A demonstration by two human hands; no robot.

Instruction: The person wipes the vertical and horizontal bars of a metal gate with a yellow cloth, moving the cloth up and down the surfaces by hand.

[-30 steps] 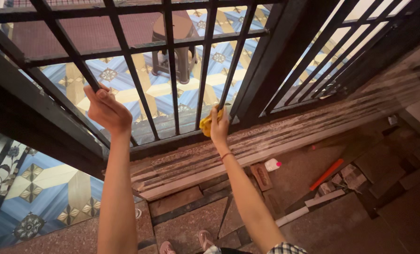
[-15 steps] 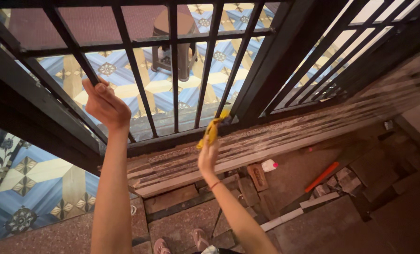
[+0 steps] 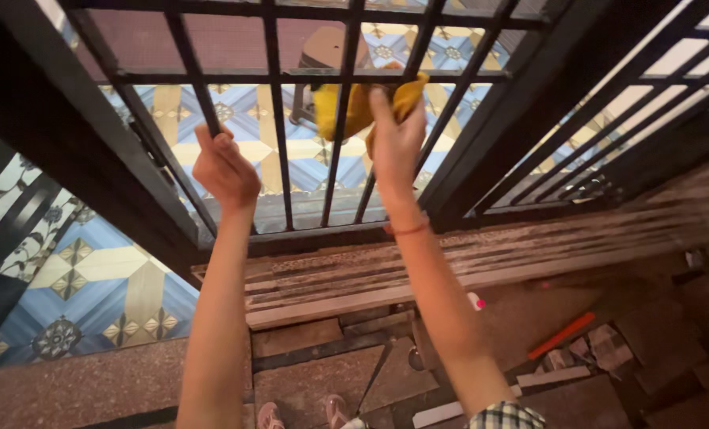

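left arm reaches straight up from the bottom edge of the view, forearm near vertical. left hand (image 3: 226, 168) is curled around a slanted black bar of the railing (image 3: 181, 63), grip closed on the bar, knuckles toward the camera, just below the railing's upper cross bar.

right arm rises from the lower right, plaid sleeve (image 3: 507, 416) at the elbow end, thin red band at the wrist. right hand (image 3: 394, 143) is raised higher than the left, fingers extended upward, grip pressing a yellow cloth (image 3: 346, 107) against the upright bars just under the upper cross bar. cloth bunches around one bar, spilling to both sides of the fingers.

beyond the bars: brown stool (image 3: 323, 56) on blue patterned tiles. below, on the floor near the right edge, an orange rod (image 3: 562, 334).
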